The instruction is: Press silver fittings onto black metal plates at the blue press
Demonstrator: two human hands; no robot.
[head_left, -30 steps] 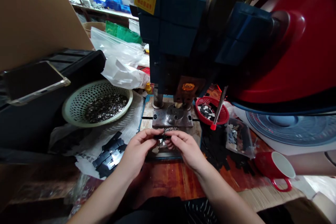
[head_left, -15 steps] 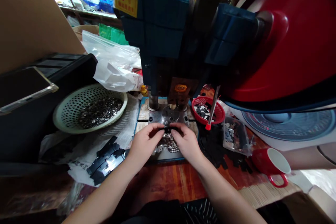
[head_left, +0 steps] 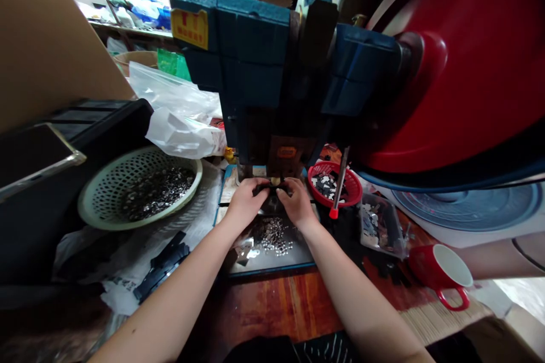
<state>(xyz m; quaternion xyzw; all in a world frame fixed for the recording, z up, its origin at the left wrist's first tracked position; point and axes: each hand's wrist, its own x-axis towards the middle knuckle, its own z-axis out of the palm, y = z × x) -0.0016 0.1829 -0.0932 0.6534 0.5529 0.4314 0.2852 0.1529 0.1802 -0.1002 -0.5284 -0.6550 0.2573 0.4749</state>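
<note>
Between both hands is a small dark strip (head_left: 273, 186), partly hidden by my fingers. My left hand (head_left: 247, 202) pinches its left end, and my right hand (head_left: 297, 202) pinches the right end. The strip sits at the die area of a blue press (head_left: 255, 45), just under the punch (head_left: 276, 180). Nearer me, a pile of tiny shiny metal pieces (head_left: 275, 235) lies on the press's metal plate (head_left: 272, 261). A few flat bits lie left of the pile.
At left stands a pale green basket (head_left: 96, 198) of small metal parts, with dark strips (head_left: 164, 264) in front. At right are a red basket (head_left: 355, 195), a clear box (head_left: 398, 232), a red mug (head_left: 430, 266) and a large red wheel (head_left: 464, 68).
Both hands have moved forward together with the dark strip, from over the metal pile to beneath the punch. The pile now shows uncovered. The camera view has shifted slightly.
</note>
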